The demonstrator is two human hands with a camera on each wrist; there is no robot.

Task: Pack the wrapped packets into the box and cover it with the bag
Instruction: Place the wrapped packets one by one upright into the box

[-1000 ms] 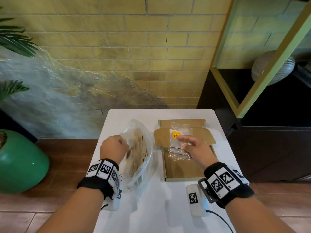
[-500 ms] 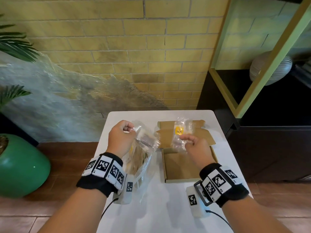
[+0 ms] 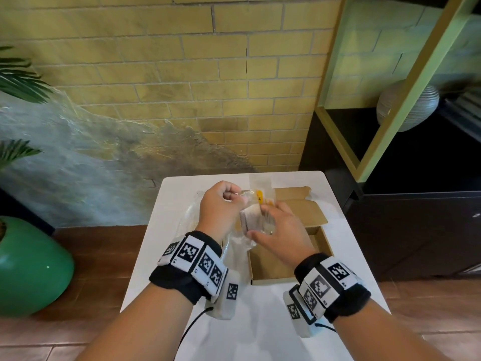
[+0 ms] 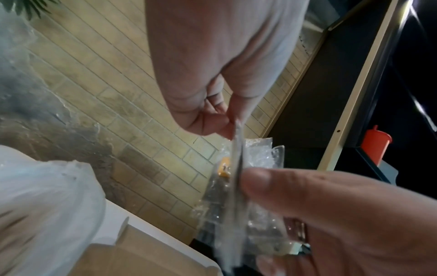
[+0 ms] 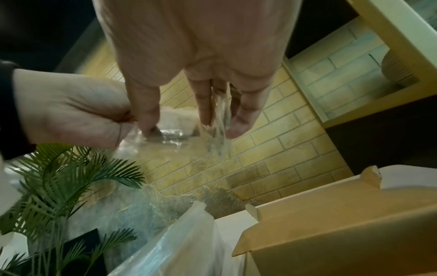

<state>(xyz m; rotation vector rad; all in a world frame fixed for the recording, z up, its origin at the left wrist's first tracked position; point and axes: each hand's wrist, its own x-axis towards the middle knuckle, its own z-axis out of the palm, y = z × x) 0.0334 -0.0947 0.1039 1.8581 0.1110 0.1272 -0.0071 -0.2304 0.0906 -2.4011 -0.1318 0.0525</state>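
Two clear wrapped packets [image 3: 253,217] are pressed together in the air over the left edge of the open cardboard box [image 3: 273,267]; one carries a yellow label [image 3: 259,197]. My left hand [image 3: 234,198] pinches their top edge with curled fingers, as the left wrist view shows at the packets [image 4: 236,186]. My right hand [image 3: 256,221] grips them from the right, thumb below and fingers above; in the right wrist view the wrap [image 5: 220,130] runs between its fingers. The clear plastic bag [image 3: 188,220] lies on the table left of the box, partly hidden by my left hand. The box floor looks bare.
The box lid [image 3: 296,204] lies folded back toward the wall. The small white table [image 3: 260,321] ends close around the box and bag. A green vase [image 3: 28,267] stands on the floor at left, and a dark cabinet [image 3: 416,230] at right.
My hands have come together, bringing the left packet against the yellow-labelled one over the box's left edge. The bag that my left hand held up now lies on the table.
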